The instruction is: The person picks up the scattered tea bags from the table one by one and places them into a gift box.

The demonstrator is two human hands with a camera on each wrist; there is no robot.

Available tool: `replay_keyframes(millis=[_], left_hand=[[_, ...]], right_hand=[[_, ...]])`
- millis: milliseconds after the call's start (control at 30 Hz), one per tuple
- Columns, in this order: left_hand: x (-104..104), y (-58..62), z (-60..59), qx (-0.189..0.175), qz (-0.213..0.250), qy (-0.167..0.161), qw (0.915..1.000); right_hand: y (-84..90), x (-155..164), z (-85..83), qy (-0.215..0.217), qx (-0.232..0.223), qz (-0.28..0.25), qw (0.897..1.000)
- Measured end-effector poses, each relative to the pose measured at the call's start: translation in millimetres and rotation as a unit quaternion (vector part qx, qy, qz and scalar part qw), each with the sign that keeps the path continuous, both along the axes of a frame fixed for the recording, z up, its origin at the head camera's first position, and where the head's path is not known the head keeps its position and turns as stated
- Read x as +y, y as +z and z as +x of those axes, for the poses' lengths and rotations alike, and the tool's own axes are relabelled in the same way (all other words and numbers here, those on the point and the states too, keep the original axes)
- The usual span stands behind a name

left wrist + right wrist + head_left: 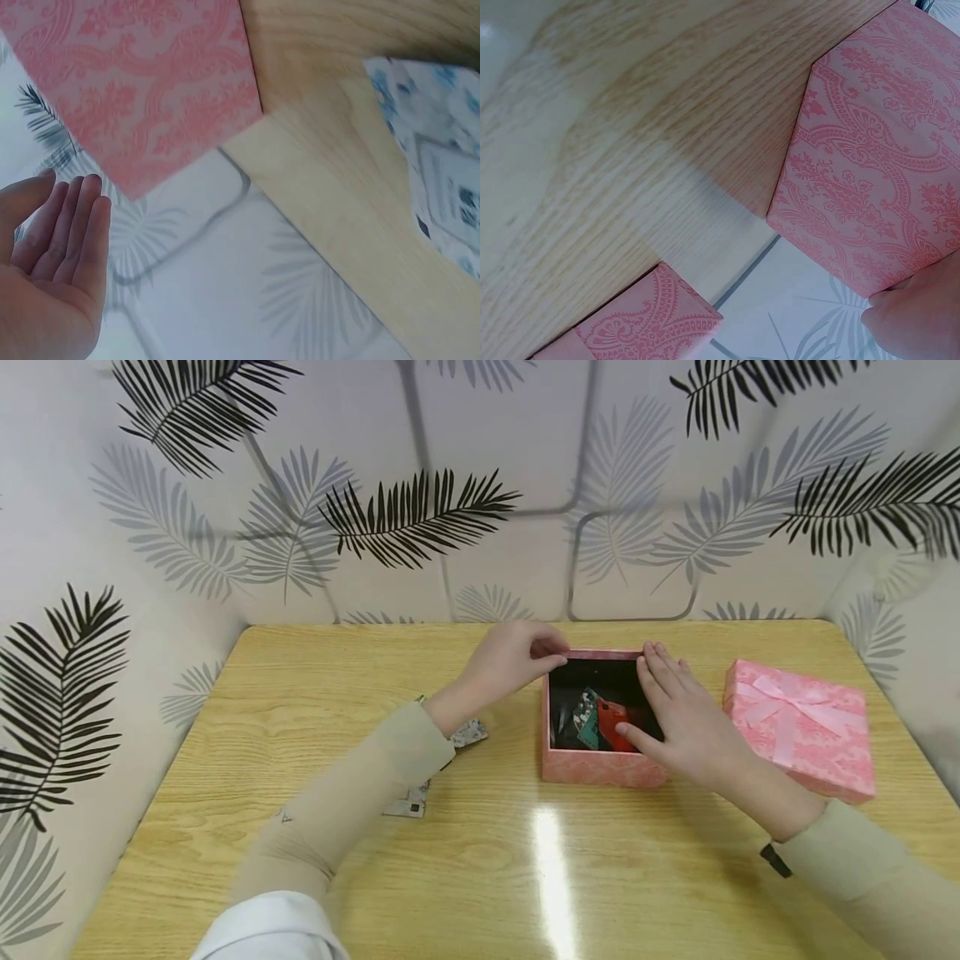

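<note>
Pink scroll-patterned box; pink patterned lid; red packet

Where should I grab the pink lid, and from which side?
Probably take the lid by its left and right side walls, coming down from above. It lies top up on the table, apart from the box, so both sides look reachable; the ribbon bow on top could crumple if pinched.
</note>
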State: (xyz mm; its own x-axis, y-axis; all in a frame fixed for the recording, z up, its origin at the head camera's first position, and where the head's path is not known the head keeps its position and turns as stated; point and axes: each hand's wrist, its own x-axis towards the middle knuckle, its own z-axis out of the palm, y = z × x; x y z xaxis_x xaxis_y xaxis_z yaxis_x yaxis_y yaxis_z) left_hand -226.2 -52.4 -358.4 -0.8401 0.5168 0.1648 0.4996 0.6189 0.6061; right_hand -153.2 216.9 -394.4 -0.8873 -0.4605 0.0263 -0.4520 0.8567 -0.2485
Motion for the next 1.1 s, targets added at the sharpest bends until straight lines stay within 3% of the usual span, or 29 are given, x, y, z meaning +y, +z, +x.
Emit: replay_keyframes(millis=[267, 600, 1100], left_hand=[[-37.4, 0.7, -1.9, -0.015, 0.010, 0.047, 0.9987], [-79.1, -9.7, -3.4, -0.022, 0.025, 0.085, 0.9958], [-112.9, -34.2, 6.5, -0.089, 0.037, 0.112, 0.9890]], right_hand=[[-1.1, 0.4, 0.2, 0.001, -0.001, -0.001, 1.000], [0.2, -0.3, -0.1, 0.001, 0.005, 0.000, 1.000], [-1.2, 1.3, 0.6, 0.001, 0.002, 0.001, 1.000]])
